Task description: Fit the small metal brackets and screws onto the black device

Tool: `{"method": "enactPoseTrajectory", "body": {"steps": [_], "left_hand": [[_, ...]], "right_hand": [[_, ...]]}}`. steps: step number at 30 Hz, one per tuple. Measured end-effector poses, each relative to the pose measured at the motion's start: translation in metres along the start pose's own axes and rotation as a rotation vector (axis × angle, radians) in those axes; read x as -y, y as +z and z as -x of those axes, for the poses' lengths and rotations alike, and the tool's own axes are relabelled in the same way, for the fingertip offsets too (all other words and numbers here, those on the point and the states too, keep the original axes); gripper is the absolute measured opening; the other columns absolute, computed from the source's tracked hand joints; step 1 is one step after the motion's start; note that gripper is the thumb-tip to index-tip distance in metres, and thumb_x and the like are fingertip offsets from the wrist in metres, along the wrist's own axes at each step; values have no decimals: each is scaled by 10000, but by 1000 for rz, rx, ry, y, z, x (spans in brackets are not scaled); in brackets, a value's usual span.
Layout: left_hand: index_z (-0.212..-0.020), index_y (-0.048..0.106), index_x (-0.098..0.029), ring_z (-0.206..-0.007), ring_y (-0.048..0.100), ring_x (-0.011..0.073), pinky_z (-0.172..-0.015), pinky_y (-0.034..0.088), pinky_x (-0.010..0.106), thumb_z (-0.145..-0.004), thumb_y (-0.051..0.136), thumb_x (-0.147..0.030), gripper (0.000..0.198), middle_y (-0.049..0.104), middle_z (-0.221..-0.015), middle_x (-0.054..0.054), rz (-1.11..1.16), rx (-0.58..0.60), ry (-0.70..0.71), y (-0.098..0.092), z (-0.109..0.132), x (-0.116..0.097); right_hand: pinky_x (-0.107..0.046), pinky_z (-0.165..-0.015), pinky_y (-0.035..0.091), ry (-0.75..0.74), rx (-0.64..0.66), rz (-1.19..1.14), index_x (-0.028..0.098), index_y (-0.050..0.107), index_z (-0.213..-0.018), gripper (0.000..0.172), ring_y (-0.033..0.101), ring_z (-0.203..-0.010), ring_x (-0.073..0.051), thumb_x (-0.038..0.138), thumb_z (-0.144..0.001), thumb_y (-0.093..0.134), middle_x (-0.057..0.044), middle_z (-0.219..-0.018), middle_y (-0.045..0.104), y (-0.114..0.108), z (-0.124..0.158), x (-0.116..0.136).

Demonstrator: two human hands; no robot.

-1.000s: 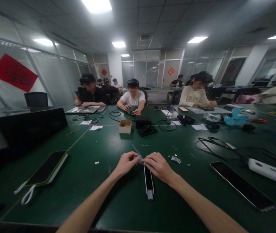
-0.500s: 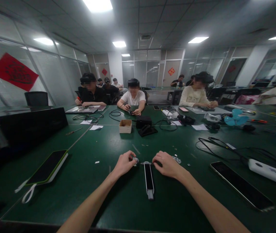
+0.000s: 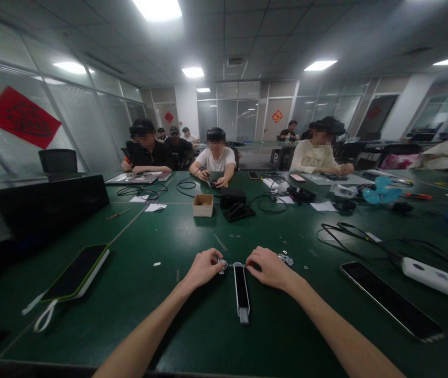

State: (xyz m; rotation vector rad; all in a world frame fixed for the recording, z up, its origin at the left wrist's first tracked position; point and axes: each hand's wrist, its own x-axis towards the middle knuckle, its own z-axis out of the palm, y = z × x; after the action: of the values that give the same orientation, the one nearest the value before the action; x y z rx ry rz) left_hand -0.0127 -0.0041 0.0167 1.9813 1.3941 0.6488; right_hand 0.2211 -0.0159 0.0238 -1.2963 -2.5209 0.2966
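Note:
Between my hands lies a long narrow black piece with a white frame and a grey lower end [image 3: 242, 294], flat on the green table. A thin pin crosses its far end. My left hand [image 3: 205, 269] pinches a small silvery metal part [image 3: 222, 266] close to the pin's left end; whether they touch I cannot tell. My right hand [image 3: 268, 266] is closed, fingertips at the right side of that far end, and what they grip is hidden. Just beyond the right hand rests another small metal part [image 3: 286, 259], with small rings [image 3: 285, 252] around it.
A phone [image 3: 389, 299] and a white power strip [image 3: 436, 281] with black cables lie on the right. At left is a green-edged black device with a white strap [image 3: 76, 273]. A small open box [image 3: 202, 206] stands ahead. Several people sit across the table.
My left hand has shifted slightly right, bringing the small metal part closer to the pin. My right hand stays almost in place.

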Motion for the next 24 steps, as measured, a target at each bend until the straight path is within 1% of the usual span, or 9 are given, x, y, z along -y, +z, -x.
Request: {"method": "enactPoseTrajectory", "body": {"steps": [6,17,19,22,24], "left_hand": [[-946,593,-155,-687,651,184,-626,461,260,-778,565,-367,273,694,-746,27,15,14,-2,2,0,2],[-985,568,-164,-701,641,167,-620,457,240,-830,510,-375,267,683,-775,11,-28,35,33,6,1,3],[-986,564,-176,-728,631,167,-632,454,243,-854,484,-374,252,674,-805,14,-101,29,76,8,2,2],[-985,565,-191,-796,606,185,-690,443,270,-877,460,-369,233,652,-860,33,-297,-13,151,10,3,1],[-998,556,-199,-809,591,197,-707,436,287,-884,453,-360,223,633,-877,44,-413,-16,174,9,5,0]], "right_hand": [[-328,-745,430,32,28,-28,186,647,-897,221,529,-823,-183,308,-874,464,-55,-891,615,3,-1,-2],[-322,-738,435,50,35,-65,188,642,-912,231,527,-829,-183,328,-881,461,-57,-905,603,5,0,-6],[-317,-732,435,52,44,-67,184,642,-906,232,528,-820,-181,328,-880,462,-58,-896,603,5,0,-6],[-310,-729,431,41,43,-64,185,643,-891,219,527,-808,-177,316,-878,467,-56,-872,606,7,0,-7],[-309,-729,429,34,35,-64,185,642,-887,212,527,-808,-177,309,-877,470,-56,-864,606,8,0,-7]]}}
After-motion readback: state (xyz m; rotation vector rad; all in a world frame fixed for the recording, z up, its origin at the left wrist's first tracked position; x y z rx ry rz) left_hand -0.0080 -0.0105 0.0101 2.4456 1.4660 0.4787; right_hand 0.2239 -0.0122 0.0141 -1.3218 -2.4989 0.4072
